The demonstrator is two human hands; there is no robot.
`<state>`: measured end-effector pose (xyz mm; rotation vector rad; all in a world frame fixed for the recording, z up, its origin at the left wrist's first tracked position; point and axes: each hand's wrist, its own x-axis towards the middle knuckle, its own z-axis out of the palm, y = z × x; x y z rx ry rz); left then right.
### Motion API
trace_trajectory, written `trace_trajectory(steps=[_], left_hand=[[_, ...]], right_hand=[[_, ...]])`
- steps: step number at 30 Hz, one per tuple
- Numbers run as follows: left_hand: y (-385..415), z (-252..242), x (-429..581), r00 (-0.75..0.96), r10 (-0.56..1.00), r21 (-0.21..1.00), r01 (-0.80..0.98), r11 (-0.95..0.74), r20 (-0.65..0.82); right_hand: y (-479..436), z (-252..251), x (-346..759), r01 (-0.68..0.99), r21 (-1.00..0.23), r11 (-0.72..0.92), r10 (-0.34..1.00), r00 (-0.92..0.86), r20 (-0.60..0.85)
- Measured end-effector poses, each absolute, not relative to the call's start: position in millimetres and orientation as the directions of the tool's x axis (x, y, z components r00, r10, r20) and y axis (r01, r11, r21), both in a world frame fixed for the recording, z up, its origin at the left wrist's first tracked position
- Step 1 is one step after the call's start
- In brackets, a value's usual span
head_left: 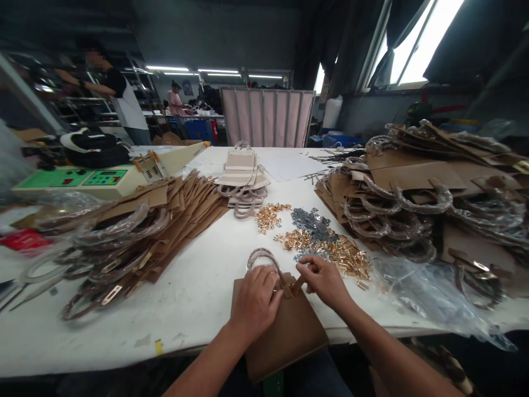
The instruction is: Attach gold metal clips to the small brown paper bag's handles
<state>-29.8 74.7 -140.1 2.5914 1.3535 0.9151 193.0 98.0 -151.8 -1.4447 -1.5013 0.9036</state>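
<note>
One tan bag panel, plastic-wrapped handle, L hand gripping its top, R hand pinching gold clip.

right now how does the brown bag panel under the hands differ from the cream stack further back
Colour: the brown flat bag panel versus the cream stack of bag panels. The brown one lies single, held by the left hand and right hand; the cream stack is several high, untouched. Both have loop handles.

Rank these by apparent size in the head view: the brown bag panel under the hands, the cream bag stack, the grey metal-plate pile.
1. brown bag panel, helped by nearness to the camera
2. cream bag stack
3. grey metal-plate pile, somewhat smaller
</note>
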Motion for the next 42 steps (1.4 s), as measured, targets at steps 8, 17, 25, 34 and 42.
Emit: trace_trajectory(steps=[8,17,25,34,42], left_hand=[[9,-179,-43,0.447,0.63,0.339,0.571,-0.748,0.635],[11,-191,-41,0.345,0.727,0.471,0.584,-0.662,0.594],[23,-175,-42,0.297,0.827,0.574,0.607,-0.55,0.477],[20,-174,-50,0.201,0.921,0.845,0.368,-0.388,0.335],[26,-185,-47,0.123,0.965,0.911,0.321,-0.26,0.232]], right_hand=[[178,-139,184,0.905,-0.409,0.113,0.978,-0.029,0.205],[179,-151,182,0.91,-0.366,0.196,0.971,-0.128,0.201],[118,-124,188,0.647,-0.717,0.259,0.955,-0.059,0.292],[32,-162,130,0.121,-0.99,-0.067,0.976,-0.197,-0.09],[36,-182,131,-0.026,-0.994,-0.108,0.979,-0.174,-0.102]])
